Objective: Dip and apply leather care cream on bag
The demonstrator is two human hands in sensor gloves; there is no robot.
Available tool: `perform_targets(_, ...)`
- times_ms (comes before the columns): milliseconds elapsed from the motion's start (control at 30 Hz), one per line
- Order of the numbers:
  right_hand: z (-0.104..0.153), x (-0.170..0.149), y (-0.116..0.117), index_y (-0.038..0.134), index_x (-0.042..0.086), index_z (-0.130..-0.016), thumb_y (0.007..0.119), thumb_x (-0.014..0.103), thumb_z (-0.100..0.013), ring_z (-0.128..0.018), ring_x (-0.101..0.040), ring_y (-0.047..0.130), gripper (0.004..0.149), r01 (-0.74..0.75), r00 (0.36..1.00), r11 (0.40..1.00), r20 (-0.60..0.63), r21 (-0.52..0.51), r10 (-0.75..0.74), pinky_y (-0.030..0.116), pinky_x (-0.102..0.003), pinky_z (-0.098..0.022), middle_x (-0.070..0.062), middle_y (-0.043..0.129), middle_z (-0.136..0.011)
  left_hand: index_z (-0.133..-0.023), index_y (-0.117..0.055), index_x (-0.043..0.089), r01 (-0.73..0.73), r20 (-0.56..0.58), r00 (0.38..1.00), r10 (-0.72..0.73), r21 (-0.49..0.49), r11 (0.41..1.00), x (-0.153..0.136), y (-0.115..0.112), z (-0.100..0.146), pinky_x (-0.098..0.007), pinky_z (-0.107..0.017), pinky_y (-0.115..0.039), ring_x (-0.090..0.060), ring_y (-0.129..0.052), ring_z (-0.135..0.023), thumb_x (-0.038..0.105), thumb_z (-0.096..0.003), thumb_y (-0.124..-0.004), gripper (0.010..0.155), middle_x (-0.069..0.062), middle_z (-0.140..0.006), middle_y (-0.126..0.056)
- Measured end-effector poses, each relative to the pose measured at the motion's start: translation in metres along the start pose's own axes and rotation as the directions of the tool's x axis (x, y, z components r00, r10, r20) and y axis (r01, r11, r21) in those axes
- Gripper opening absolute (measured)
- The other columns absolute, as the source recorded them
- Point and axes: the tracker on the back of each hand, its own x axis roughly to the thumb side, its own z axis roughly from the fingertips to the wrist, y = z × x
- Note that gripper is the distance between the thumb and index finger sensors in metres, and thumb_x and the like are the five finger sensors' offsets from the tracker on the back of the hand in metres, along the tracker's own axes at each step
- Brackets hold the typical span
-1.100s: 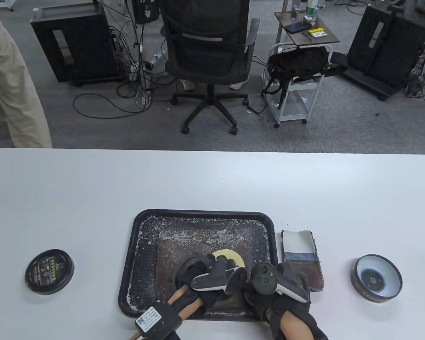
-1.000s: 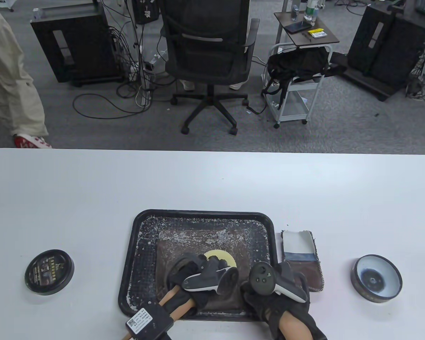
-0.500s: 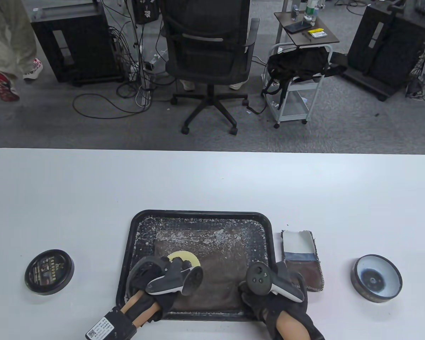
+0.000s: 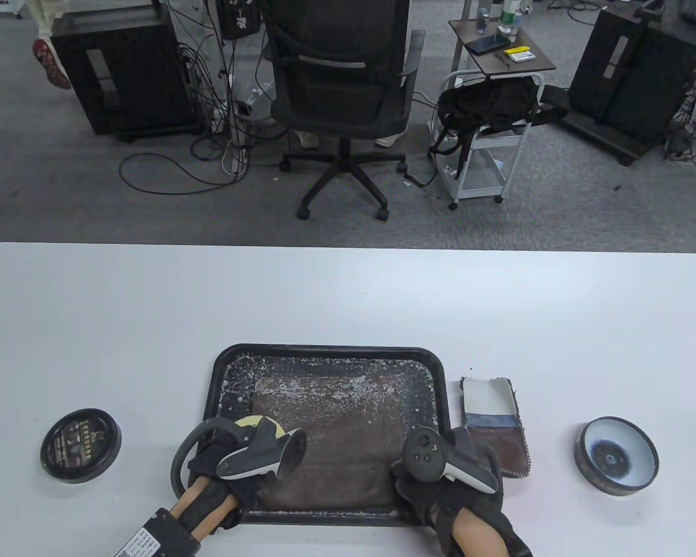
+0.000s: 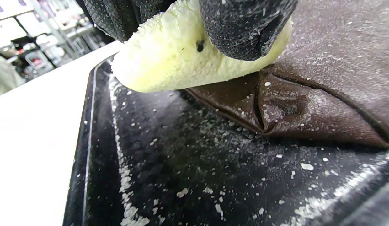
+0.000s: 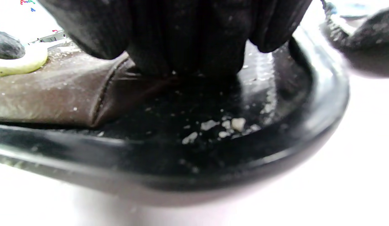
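A brown leather bag point(image 4: 330, 441) lies flat in a black tray point(image 4: 325, 355) speckled with white crumbs. My left hand point(image 4: 240, 458) pinches a round yellow sponge point(image 4: 262, 422) and holds it on the bag's left edge. In the left wrist view a gloved fingertip point(image 5: 244, 28) presses the sponge point(image 5: 182, 62) down at the bag's corner point(image 5: 307, 103). My right hand point(image 4: 441, 467) rests at the tray's near right corner. Its fingers point(image 6: 182, 37) press down beside the bag's corner point(image 6: 50, 97), inside the tray rim point(image 6: 213, 175).
The open cream tin point(image 4: 616, 456) stands at the right of the table, and its black lid point(image 4: 80, 445) lies at the left. A fabric and leather swatch point(image 4: 495, 426) lies just right of the tray. An office chair point(image 4: 342, 87) stands beyond the far edge.
My left hand slid the sponge leftward across the bag, from its middle to its left edge. The tray shifted slightly left. My right hand stayed put.
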Motion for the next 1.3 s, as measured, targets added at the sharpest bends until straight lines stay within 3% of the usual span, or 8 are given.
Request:
perform_targets(433, 0.000, -0.003, 0.001, 0.085, 0.014, -0.089, 0.079, 0.037, -0.041, -0.081, -0.034, 0.082, 0.054, 0.038, 0.999, 0.999, 0.033, 0.026, -0.039, 0.068, -0.053, -0.063, -0.012, 0.079, -0.091, -0.086, -0.074, 0.042, -0.017, 0.121, 0.993, -0.002, 0.154, 0.988, 0.014, -0.003, 0.005, -0.033, -0.065, -0.077, -0.014, -0.088, -0.085, 0.038, -0.0356, -0.084, 0.051, 0.012, -0.091, -0.081)
perform_targets(567, 0.000, -0.003, 0.001, 0.084, 0.013, -0.089, 0.079, 0.036, -0.041, -0.082, -0.034, 0.081, 0.054, 0.037, 0.998, 0.999, 0.041, 0.035, -0.039, 0.068, -0.054, -0.063, -0.013, 0.078, -0.092, -0.086, -0.074, 0.043, -0.075, 0.248, 0.969, 0.011, 0.248, 0.966, 0.038, -0.002, 0.005, -0.032, -0.064, -0.077, -0.013, -0.087, -0.085, 0.039, -0.0359, -0.083, 0.051, 0.013, -0.091, -0.081)
perform_targets(667, 0.000, -0.003, 0.001, 0.084, 0.013, -0.090, 0.079, 0.036, -0.041, -0.082, -0.035, 0.081, 0.054, 0.037, 0.998, 0.999, 0.043, 0.039, -0.039, 0.068, -0.054, -0.063, -0.013, 0.078, -0.092, -0.086, -0.073, 0.043, -0.059, 0.263, 0.965, -0.017, 0.275, 0.960, 0.059, 0.003, 0.002, -0.033, -0.065, -0.077, -0.014, -0.086, -0.085, 0.039, -0.0359, -0.082, 0.051, 0.013, -0.092, -0.080)
perform_targets(967, -0.001, -0.003, 0.001, 0.082, 0.010, -0.091, 0.077, 0.035, -0.041, -0.080, -0.035, 0.083, 0.056, 0.041, 0.998, 0.999, 0.046, 0.029, -0.043, 0.069, -0.053, -0.062, -0.015, 0.080, -0.090, -0.088, -0.070, 0.042, -0.223, 0.365, 0.924, 0.112, 0.280, 0.934, 0.093, 0.019, -0.018, -0.033, -0.064, -0.078, -0.014, -0.086, -0.085, 0.040, -0.0376, -0.081, 0.052, 0.012, -0.093, -0.079)
perform_targets(1133, -0.004, -0.010, -0.001, 0.059, 0.000, -0.099, 0.071, 0.029, -0.043, -0.077, -0.035, 0.084, 0.064, 0.150, 0.989, 0.989, 0.016, 0.002, -0.150, 0.070, -0.053, -0.061, -0.014, 0.083, -0.087, -0.089, -0.071, 0.041, -0.325, 0.413, 0.888, 0.201, 0.256, 0.910, 0.107, 0.029, -0.029, -0.033, -0.063, -0.079, -0.014, -0.087, -0.085, 0.040, -0.0379, -0.081, 0.052, 0.011, -0.093, -0.079)
perform_targets(1233, -0.004, -0.012, -0.002, 0.055, -0.002, -0.100, 0.070, 0.028, -0.043, -0.076, -0.033, 0.085, 0.066, 0.152, 0.988, 0.988, 0.003, 0.001, -0.152, 0.070, -0.052, -0.061, -0.013, 0.084, -0.086, -0.090, -0.069, 0.043, -0.369, 0.486, 0.847, 0.215, 0.247, 0.896, 0.117, 0.035, -0.031, -0.031, -0.065, -0.079, -0.013, -0.086, -0.087, 0.041, -0.0393, -0.080, 0.052, 0.013, -0.094, -0.078)
perform_targets(1300, -0.005, -0.013, -0.002, 0.054, -0.002, -0.100, 0.070, 0.028, -0.043, -0.077, -0.032, 0.085, 0.066, 0.149, 0.989, 0.989, -0.004, 0.009, -0.149, 0.070, -0.052, -0.061, -0.012, 0.084, -0.086, -0.088, -0.072, 0.043, -0.333, 0.477, 0.863, 0.168, 0.287, 0.898, 0.121, 0.037, -0.029, -0.032, -0.064, -0.080, -0.014, -0.088, -0.085, 0.040, -0.0381, -0.081, 0.051, 0.013, -0.093, -0.080)
